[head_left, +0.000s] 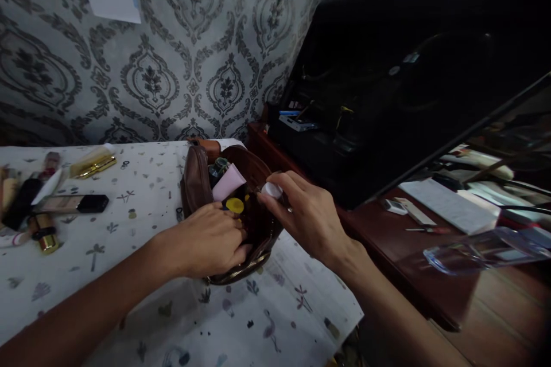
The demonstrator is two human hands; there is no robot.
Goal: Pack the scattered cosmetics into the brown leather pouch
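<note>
Right hand: the thumb and forefinger pinch a small white cap at the right rim of the open bag. Left hand: the fingers bend down into the bag's mouth; their tips are hidden, and whether they grip anything cannot be told.

The brown bag lies directly beneath both sets of fingers, its zip edge just below the left thumb. Inside it, immediately above the left fingers, is a yellow lid; a pink tube leans a little farther up, with a dark green bottle behind it.

Well to the left of the left fingers, a black-capped bottle lies near a gold-capped bottle and a gold case, among other cosmetics. A printed cloth spreads under the bag and these items.

Beyond the right fingers, a large black panel slants over a red-brown desk, which bears a white sheet and a red-handled tool. Above and past the fingers stands a patterned wall.
</note>
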